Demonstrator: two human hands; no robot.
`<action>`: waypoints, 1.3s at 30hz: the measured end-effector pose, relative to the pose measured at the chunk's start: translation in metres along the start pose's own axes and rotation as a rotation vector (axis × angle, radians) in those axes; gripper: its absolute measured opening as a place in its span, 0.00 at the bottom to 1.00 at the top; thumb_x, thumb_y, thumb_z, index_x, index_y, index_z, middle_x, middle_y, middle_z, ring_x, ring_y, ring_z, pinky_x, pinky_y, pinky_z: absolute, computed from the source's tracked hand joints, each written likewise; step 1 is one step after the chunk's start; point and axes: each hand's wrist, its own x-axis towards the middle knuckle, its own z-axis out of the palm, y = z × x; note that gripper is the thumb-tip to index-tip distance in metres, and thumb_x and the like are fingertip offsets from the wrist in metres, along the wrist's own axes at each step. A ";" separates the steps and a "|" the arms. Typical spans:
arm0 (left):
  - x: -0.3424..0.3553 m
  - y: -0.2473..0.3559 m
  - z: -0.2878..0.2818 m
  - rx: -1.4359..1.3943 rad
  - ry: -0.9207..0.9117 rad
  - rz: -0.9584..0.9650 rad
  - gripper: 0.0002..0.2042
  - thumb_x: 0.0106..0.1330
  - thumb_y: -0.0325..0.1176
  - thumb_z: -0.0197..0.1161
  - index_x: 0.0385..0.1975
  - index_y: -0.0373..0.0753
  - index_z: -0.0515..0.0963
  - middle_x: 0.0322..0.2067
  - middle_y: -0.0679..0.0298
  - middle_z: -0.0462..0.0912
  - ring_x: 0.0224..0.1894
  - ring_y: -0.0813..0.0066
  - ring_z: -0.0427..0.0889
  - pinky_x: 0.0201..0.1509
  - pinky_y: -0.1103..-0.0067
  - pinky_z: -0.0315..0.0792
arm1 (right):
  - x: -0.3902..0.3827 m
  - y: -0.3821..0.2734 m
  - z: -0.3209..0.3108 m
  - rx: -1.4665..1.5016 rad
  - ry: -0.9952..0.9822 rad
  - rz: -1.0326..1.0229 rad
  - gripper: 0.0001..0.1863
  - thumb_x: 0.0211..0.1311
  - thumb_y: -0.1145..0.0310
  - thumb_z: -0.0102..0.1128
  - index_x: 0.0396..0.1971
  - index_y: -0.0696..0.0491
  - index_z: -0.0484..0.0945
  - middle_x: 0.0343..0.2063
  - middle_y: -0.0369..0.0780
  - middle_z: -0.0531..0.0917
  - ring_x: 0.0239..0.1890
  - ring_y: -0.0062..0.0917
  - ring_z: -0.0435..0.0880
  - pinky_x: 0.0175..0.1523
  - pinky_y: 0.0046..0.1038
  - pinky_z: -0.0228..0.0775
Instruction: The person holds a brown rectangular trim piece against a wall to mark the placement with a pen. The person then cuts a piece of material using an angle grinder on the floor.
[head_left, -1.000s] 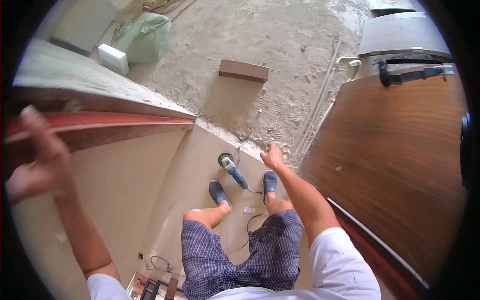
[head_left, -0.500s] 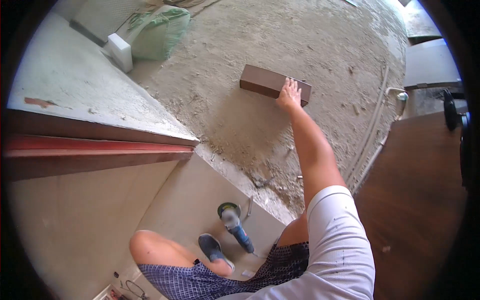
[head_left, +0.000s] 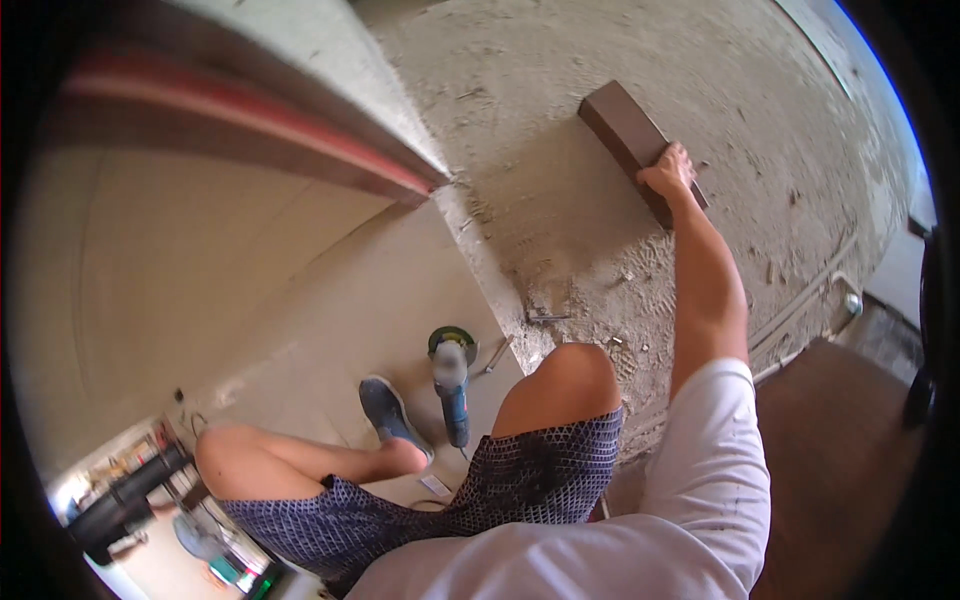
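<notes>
My right hand [head_left: 672,170] reaches far forward and grips a long brown rectangular block [head_left: 620,115] near its closer end. Its thumb is on the near side and the fingers go over the top. Dusty, rough ground lies under the block; whether it touches the ground all along I cannot tell. My left hand is out of view. Between my bent legs, an angle grinder [head_left: 452,390] with a blue body and a round disc lies on a smooth tan slab [head_left: 410,290]. A thin stick-like piece [head_left: 497,354] lies beside its disc.
A wall end with a dark and red frame [head_left: 400,180] juts in from the left. Pipes [head_left: 800,305] run along the ground at right, by a brown panel [head_left: 840,450]. Shelves with assorted items [head_left: 215,545] stand at lower left. My shoe [head_left: 385,405] is beside the grinder.
My view has swung round, so the block, frame and grinder appear turned clockwise. My right hand, earlier lying over the block with fingers extended, now wraps around its end.
</notes>
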 end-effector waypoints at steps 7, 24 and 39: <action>0.012 0.013 -0.017 0.065 -0.148 -0.106 0.08 0.50 0.34 0.72 0.29 0.45 0.93 0.31 0.61 0.93 0.32 0.55 0.92 0.20 0.46 0.76 | -0.137 -0.045 -0.034 0.053 -0.111 -0.701 0.49 0.30 0.65 0.82 0.61 0.55 0.71 0.55 0.50 0.77 0.63 0.48 0.75 0.71 0.50 0.64; -0.118 -0.071 -0.325 -0.061 0.746 -0.083 0.12 0.60 0.30 0.70 0.44 0.41 0.85 0.37 0.60 0.86 0.40 0.62 0.87 0.38 0.59 0.79 | -0.373 -0.283 0.139 -0.162 -0.012 -1.203 0.41 0.57 0.63 0.67 0.70 0.64 0.68 0.63 0.52 0.74 0.73 0.50 0.67 0.83 0.58 0.43; -0.171 -0.109 -0.528 0.075 1.301 0.160 0.18 0.69 0.27 0.66 0.58 0.37 0.77 0.43 0.59 0.79 0.47 0.69 0.82 0.53 0.70 0.79 | -0.630 -0.160 0.210 0.603 -0.206 0.196 0.45 0.49 0.55 0.82 0.61 0.59 0.66 0.59 0.55 0.74 0.63 0.55 0.76 0.65 0.51 0.71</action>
